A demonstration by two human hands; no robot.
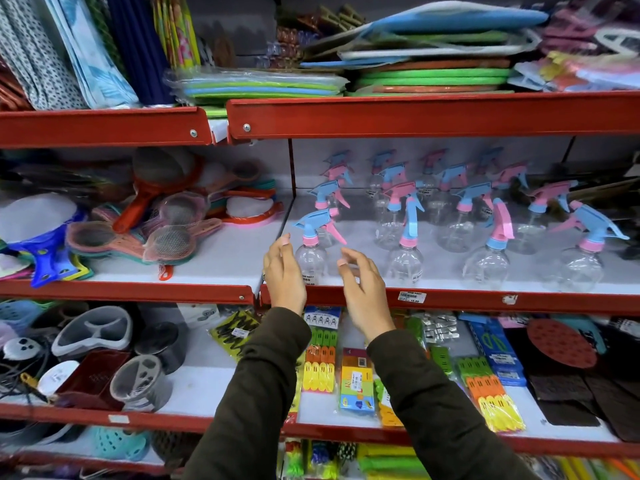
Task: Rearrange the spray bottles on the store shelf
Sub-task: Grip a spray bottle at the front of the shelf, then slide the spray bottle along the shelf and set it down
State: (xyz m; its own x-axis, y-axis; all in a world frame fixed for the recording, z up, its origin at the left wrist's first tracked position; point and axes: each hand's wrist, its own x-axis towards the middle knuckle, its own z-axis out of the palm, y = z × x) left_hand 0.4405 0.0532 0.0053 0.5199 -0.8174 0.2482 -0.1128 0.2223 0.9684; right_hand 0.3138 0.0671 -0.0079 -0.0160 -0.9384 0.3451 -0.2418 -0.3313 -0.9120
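Several clear spray bottles with pink and blue trigger heads stand in rows on the white middle shelf [450, 271]. The front-left bottle [311, 258] has a blue head and a pink collar. My left hand [284, 271] is at its left side and my right hand [360, 289] is just to its right, both with fingers apart and curled toward it, holding nothing. Whether the left fingers touch the bottle I cannot tell. Another front bottle [405, 261] stands right of my right hand, and two more, one [486, 265] and one [575, 268], follow along the front row.
Mesh strainers and rackets [166, 233] lie in the left bay behind a red divider [292, 174]. The red shelf lip [485, 299] carries a price label. Foam mats [429, 64] are stacked above. Clothes pegs [320, 358] and packets lie on the shelf below.
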